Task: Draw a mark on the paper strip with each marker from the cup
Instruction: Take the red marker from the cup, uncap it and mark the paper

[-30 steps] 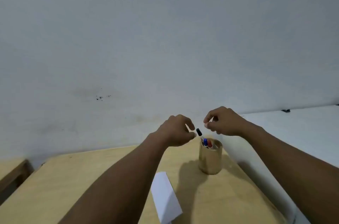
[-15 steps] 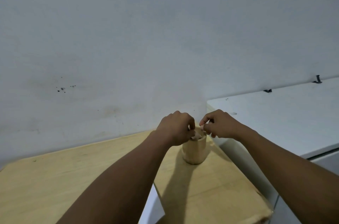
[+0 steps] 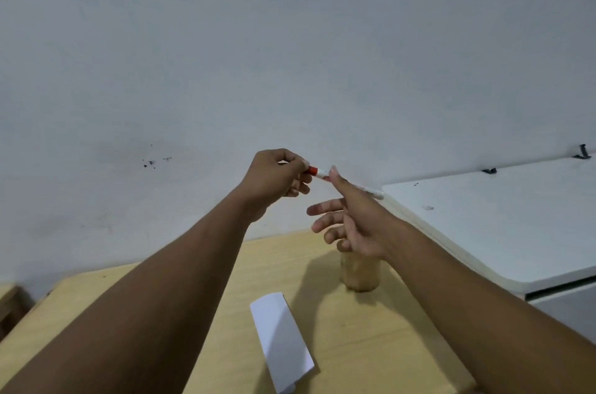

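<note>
A white marker with a red cap [image 3: 317, 172] is held level in the air above the table. My left hand [image 3: 277, 177] is closed around the red cap end. My right hand [image 3: 358, 226] pinches the white barrel between thumb and forefinger, its other fingers spread; the barrel's far end [image 3: 375, 193] sticks out behind it. Below my right hand stands the tan cup [image 3: 361, 276], its rim and contents hidden by the hand. The white paper strip [image 3: 280, 335] lies flat on the wooden table [image 3: 387, 348], in front and to the left of the cup.
A white cabinet top [image 3: 500, 226] adjoins the table on the right, slightly higher than it. A bare grey wall rises behind. A piece of wooden furniture [image 3: 9, 306] shows at the far left edge.
Both hands were at the cup's rim half a second ago. They have risen well above it, with a red-capped marker between them. The view has tilted down, bringing the paper strip back into view.
</note>
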The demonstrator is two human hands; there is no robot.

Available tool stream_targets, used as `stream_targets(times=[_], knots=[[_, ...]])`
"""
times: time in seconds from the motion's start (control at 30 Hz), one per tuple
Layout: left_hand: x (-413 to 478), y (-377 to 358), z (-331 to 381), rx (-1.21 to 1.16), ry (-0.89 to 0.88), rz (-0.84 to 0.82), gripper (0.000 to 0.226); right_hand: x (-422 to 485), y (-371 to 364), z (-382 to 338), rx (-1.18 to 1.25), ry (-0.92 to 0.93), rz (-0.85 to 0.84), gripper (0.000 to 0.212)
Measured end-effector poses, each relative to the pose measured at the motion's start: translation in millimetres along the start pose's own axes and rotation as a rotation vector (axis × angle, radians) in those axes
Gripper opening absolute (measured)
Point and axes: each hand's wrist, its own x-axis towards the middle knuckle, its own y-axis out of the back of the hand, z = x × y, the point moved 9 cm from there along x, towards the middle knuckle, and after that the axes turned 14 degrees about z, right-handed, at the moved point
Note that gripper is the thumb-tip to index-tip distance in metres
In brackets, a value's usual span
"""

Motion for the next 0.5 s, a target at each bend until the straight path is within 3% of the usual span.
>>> stream_targets(times=[0.07,0.17,0.27,0.43,0.5], knots=[[-7,11,-15,-0.075,0.090,-0.039,0.020,6,-20,8,0.257,-0.025,0.032,0.074],[-17,31,-45,-0.120,0.166,-0.029,0.023,18,-39,15,0.525,-0.012,0.129,0.035],[-27,51,-76,-0.163,0.213,0.038,0.020,26,-58,19,0.553,0.025,0.142,0.025],[-37,92,-138,-0.406,0.378,0.258,0.026,34,-90,13,0.497,0.140,-0.010,0.009],[-43,119,-167,-0.243,0.377,0.308,0.030,39,-88,10,0.439,0.183,-0.013,0.007]])
